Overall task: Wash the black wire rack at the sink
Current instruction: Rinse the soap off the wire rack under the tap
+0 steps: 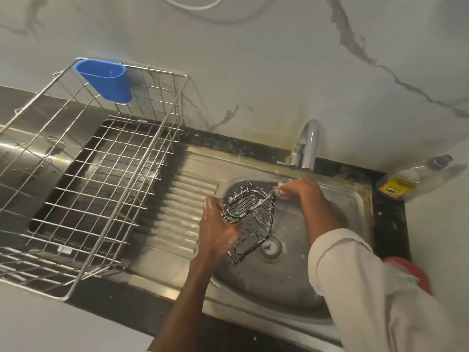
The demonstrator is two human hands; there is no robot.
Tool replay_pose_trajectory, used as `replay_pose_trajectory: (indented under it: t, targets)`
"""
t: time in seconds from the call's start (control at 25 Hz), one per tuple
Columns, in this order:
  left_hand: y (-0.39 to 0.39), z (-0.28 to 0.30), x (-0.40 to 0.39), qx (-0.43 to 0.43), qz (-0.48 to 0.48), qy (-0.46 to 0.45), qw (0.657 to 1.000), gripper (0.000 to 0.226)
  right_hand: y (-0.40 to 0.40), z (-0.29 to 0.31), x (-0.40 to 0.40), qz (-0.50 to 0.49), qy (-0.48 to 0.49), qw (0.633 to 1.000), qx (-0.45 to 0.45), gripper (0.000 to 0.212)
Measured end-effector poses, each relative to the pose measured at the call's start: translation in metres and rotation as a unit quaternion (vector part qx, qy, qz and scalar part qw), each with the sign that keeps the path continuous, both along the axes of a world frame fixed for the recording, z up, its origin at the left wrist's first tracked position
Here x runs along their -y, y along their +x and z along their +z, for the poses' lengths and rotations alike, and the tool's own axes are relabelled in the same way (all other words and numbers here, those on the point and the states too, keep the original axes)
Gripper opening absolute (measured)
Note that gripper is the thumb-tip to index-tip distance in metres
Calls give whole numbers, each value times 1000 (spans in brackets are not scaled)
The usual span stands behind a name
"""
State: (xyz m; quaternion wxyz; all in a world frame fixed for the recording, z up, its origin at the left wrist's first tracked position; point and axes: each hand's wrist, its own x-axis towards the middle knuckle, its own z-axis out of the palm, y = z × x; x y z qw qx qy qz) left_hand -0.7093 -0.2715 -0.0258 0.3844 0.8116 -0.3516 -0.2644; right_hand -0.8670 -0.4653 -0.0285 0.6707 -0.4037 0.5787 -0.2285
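The black wire rack point(253, 219), a small box-shaped basket flecked with white foam, hangs tilted over the round steel sink bowl point(266, 283). My left hand point(218, 224) grips its left rim, fingers curled round the wires. My right hand point(291, 189) is at the rack's far upper corner, just below the chrome tap point(308, 146), wet and soapy. Whether the right hand's fingers hold a wire or only touch it is not clear. The drain point(270, 248) shows below the rack.
A large steel wire dish basket point(96, 174) with a blue plastic cup holder point(106, 80) stands on the draining board at left. A clear bottle with a yellow label point(406, 181) lies at the back right corner. Something red point(411, 273) sits by my right sleeve.
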Motion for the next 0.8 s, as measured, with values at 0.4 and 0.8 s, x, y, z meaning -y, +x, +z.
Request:
replay_pose_trajectory:
  t: [0.4,0.8]
  targets:
    - [-2,-2,3,20,-13,23,999,48,33,-12,6,19,-4,982,-186,29]
    - [-3,2,8,20,-22,12,999,49,26,11,30,112,132,976,-132,25]
